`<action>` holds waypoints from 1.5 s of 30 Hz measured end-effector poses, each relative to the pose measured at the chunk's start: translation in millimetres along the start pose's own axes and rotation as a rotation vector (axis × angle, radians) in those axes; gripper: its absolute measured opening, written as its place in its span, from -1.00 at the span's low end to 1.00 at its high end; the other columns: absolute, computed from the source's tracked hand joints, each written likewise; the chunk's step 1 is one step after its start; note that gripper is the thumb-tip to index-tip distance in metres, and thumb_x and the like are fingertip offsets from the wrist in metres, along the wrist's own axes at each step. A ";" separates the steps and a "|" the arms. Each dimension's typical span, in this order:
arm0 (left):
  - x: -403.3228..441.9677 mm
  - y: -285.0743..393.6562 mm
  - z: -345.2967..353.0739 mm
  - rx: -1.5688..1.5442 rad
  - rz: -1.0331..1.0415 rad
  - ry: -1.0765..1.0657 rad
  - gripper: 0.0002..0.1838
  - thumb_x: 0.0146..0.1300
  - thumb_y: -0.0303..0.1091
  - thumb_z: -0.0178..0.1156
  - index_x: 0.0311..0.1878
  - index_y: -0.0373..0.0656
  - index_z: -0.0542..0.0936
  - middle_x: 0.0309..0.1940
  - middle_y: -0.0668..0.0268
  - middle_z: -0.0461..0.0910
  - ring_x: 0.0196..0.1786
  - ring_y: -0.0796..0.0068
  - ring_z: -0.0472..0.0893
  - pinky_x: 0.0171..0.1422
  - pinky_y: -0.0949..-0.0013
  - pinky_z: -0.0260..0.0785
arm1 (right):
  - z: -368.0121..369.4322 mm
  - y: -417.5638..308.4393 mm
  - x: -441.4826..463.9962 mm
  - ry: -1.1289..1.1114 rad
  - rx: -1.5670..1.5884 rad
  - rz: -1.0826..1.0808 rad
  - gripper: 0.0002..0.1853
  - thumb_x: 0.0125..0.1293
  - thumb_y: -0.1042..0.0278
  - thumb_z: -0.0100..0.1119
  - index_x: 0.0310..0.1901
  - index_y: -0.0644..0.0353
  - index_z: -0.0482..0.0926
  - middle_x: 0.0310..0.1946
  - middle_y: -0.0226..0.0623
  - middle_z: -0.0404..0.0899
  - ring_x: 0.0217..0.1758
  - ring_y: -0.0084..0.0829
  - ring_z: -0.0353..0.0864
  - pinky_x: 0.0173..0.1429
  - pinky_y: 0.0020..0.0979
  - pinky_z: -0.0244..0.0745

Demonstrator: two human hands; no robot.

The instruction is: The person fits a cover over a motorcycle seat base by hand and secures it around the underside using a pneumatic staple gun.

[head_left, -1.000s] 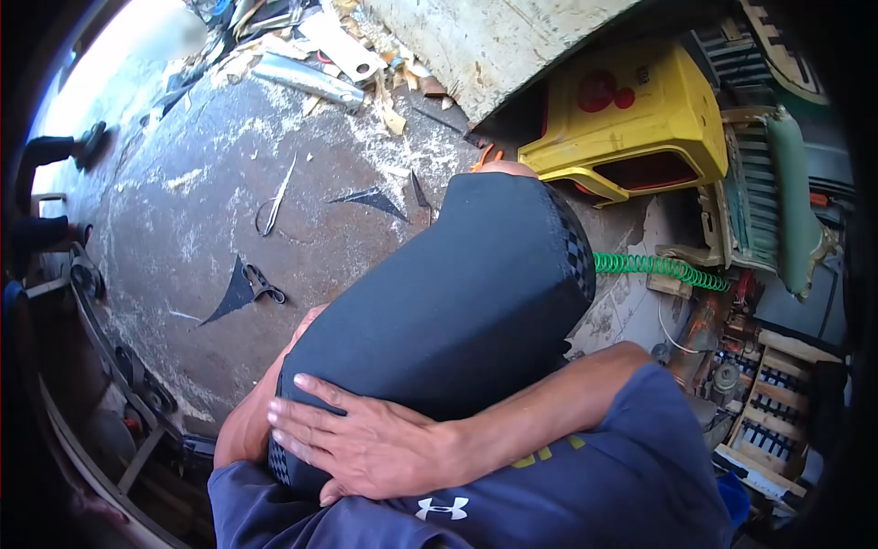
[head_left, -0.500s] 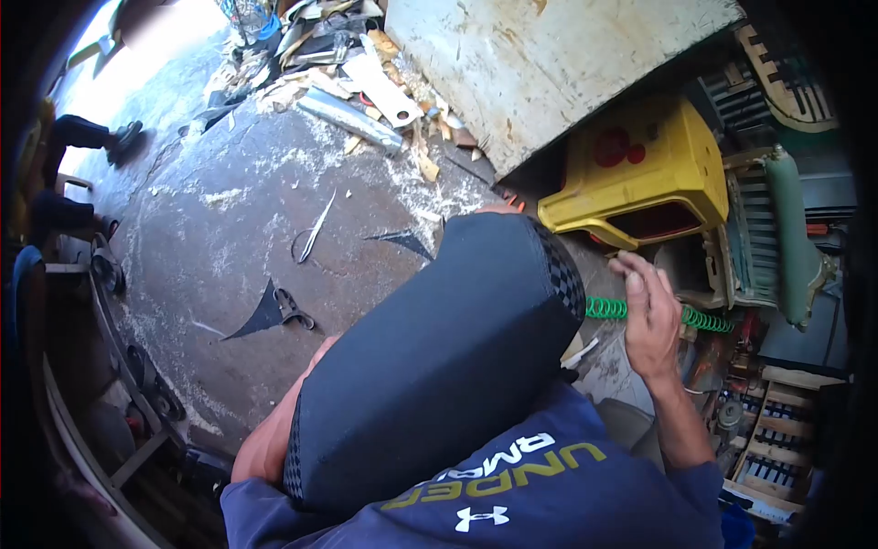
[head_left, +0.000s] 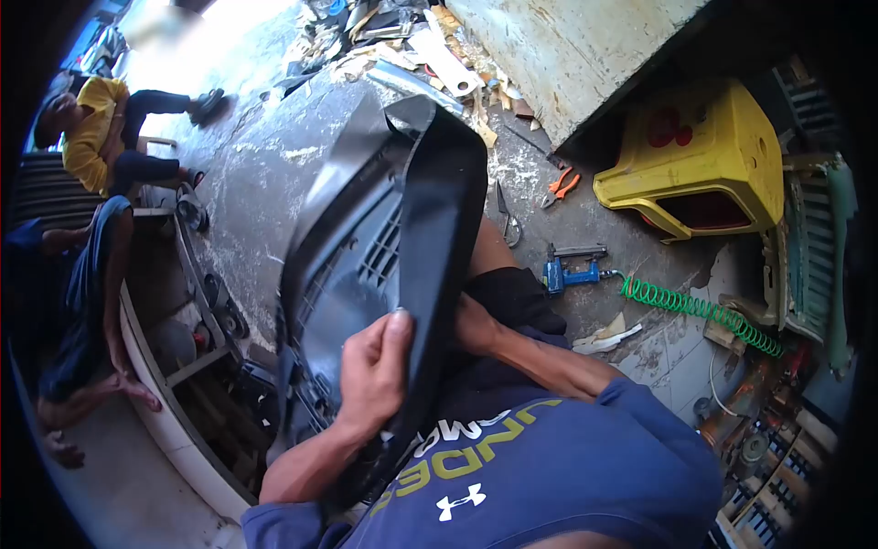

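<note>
1. Your left hand (head_left: 373, 371) is closed on the black cover (head_left: 445, 206); your right hand's (head_left: 477, 328) fingers are hidden, grip unreadable.
2. Seat base (head_left: 334, 306): tilted above your lap, underside showing. Cover wrapped round; loose edges apparently left to fasten.
3. Blue staple gun (head_left: 573, 274): on floor (head_left: 245, 178), unused.

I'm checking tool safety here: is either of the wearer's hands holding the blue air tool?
No, the blue air tool lies on the floor, while the left hand and right hand are both at the black seat.
</note>
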State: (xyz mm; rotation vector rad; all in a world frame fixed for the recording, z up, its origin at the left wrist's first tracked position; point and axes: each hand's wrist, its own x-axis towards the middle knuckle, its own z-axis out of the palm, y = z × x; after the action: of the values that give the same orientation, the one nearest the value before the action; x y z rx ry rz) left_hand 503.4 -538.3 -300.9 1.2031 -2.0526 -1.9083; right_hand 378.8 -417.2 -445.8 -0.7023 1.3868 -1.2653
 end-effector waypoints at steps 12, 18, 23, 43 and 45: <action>74.8 -107.6 134.1 0.784 0.260 0.509 -0.61 0.47 -0.08 0.16 -0.45 -0.12 0.53 -0.71 -0.02 0.54 -0.58 -0.18 0.61 -0.50 -0.16 0.42 | -169.9 145.6 26.0 0.820 -0.500 -0.005 -0.78 0.45 0.31 0.13 -0.02 0.24 0.59 -0.44 -0.15 0.69 -0.42 -0.31 0.74 -0.49 -0.17 0.56; 89.4 -130.1 146.6 0.886 0.233 0.461 -0.63 0.54 -0.03 0.03 -0.33 -0.09 0.48 -0.70 0.08 0.60 -0.61 -0.01 0.67 -0.57 -0.07 0.46 | -216.6 211.2 -62.4 0.001 -1.479 0.475 -0.36 0.32 0.40 0.15 0.43 0.03 0.21 0.10 0.14 0.36 0.20 0.16 0.49 0.25 0.06 0.49; 104.2 -144.0 147.2 0.808 0.072 0.479 -0.71 0.55 -0.12 0.01 -0.23 -0.15 0.44 -0.65 0.05 0.64 -0.54 -0.08 0.70 -0.47 -0.14 0.49 | -249.7 233.1 -108.3 0.225 -1.478 0.275 -0.09 0.04 0.48 0.45 0.44 0.19 0.16 0.17 0.11 0.35 0.30 0.19 0.34 0.39 0.03 0.35; 123.5 -139.2 145.6 0.860 -0.061 0.477 -0.88 0.42 -0.33 0.09 -0.20 -0.16 0.46 -0.65 0.22 0.66 -0.57 0.20 0.73 -0.54 0.15 0.56 | -140.7 -74.2 67.5 -0.064 -0.800 0.273 -0.62 0.10 0.21 0.37 -0.07 0.25 0.73 -0.44 -0.15 0.75 -0.35 -0.30 0.78 -0.10 -0.26 0.65; 120.7 -140.4 146.8 0.835 -0.047 0.492 -0.85 0.47 -0.29 0.08 -0.22 -0.14 0.44 -0.69 0.18 0.63 -0.59 0.13 0.71 -0.55 0.09 0.54 | -140.2 -67.6 77.5 -0.208 -1.004 0.133 -0.67 0.07 0.20 0.37 -0.21 0.26 0.73 -0.42 -0.02 0.73 -0.33 -0.06 0.78 -0.13 -0.19 0.66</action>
State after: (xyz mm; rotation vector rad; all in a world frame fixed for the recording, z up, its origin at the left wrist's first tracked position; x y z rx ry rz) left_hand 405.7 -478.2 -507.5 1.6368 -2.5500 -0.5899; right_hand 212.3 -463.4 -427.1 -1.3312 1.8244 -0.2987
